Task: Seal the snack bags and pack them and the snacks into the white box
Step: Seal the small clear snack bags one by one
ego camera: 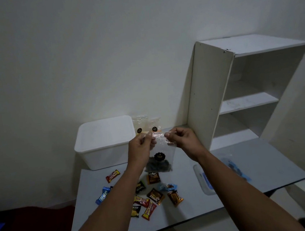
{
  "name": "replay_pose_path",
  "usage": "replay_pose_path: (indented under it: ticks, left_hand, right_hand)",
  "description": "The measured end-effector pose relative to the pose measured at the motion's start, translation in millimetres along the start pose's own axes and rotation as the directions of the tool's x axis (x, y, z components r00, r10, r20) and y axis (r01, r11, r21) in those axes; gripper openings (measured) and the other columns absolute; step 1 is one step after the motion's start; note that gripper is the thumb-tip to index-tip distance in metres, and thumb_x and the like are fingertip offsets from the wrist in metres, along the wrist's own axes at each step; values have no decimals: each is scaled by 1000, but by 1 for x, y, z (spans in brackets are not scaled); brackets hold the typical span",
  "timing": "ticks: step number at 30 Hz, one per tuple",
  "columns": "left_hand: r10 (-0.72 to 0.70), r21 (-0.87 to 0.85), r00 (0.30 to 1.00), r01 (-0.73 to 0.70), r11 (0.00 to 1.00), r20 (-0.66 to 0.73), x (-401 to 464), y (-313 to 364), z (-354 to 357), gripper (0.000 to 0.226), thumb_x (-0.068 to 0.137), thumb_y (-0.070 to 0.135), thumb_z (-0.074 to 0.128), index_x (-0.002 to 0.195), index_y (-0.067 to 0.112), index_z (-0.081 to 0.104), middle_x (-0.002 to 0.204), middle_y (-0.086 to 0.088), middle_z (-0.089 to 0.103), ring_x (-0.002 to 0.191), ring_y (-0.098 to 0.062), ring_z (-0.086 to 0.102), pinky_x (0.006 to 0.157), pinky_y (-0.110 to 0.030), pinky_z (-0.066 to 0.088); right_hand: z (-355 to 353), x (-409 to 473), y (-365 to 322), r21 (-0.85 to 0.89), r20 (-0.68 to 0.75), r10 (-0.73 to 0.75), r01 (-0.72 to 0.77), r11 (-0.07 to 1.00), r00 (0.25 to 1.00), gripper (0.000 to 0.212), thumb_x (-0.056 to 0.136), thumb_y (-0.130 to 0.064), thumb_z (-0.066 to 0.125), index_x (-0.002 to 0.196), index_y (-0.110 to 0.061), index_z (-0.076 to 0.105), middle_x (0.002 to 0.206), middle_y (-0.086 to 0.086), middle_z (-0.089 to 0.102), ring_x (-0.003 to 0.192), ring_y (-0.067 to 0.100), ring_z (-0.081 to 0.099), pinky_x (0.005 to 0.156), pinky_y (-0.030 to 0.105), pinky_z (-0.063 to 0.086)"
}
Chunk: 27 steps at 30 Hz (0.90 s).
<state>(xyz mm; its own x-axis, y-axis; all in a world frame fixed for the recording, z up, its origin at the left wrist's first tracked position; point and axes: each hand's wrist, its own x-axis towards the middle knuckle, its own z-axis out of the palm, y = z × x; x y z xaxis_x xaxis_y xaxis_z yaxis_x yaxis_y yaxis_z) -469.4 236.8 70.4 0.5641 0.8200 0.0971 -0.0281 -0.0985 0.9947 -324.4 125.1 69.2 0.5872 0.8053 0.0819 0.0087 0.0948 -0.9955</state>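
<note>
Aloft, clear bag (159,153) of dark snacks (158,166)

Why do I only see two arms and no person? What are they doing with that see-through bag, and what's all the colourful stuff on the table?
The camera sits on the person's head and looks forward and down, so you see only their own arms, just as you see yours when you look at your hands. There is one picture, taken from up there.

The left hand and the right hand each pinch the top edge of a clear snack bag, held up above the table. It has dark snacks at the bottom and a round black sticker.

Under it lie small wrapped snacks in red, brown, blue and yellow. Behind the hands stand a white box and two more clear bags. A white shelf stands on the right.
</note>
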Motion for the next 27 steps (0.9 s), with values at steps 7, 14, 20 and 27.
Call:
replay_pose_path:
  ticks: [7,14,20,27]
  left_hand:
    - [-14,-12,1000,14,1000,-13,5,-1,-1,29,105,24,51,84,16,69,77,2,73,74,-13,68,74,-30,57]
    - [7,-13,1000,-7,1000,20,4,-5,-1,24,103,18,55,86,12,72,76,0,72,70,-9,64,71,-25,54]
    - [-20,7,997,20,1000,74,3,-1,3,23,101,21,58,83,17,72,75,0,72,73,-15,63,77,-34,58]
    - [-6,37,992,2,999,129,1,4,0,13,97,15,65,87,15,73,80,-2,73,72,-9,64,75,-26,58]
  right_hand:
    - [-4,-1,0,85,-17,51,-49,995,999,10,93,-15,72,85,-11,76,83,5,73,79,17,70,78,32,59]
    - [-8,-1,-4,16,-52,27,-26,1000,998,7,91,-13,74,85,-10,77,79,6,74,73,17,68,76,34,59]
    - [-4,1,-5,-112,22,-19,22,993,1000,13,88,-15,78,82,-4,74,75,10,71,70,19,65,72,31,54]
    - [0,2,-13,-176,62,17,-5,984,998,19,89,-13,77,89,6,72,76,10,73,70,19,68,73,32,55]
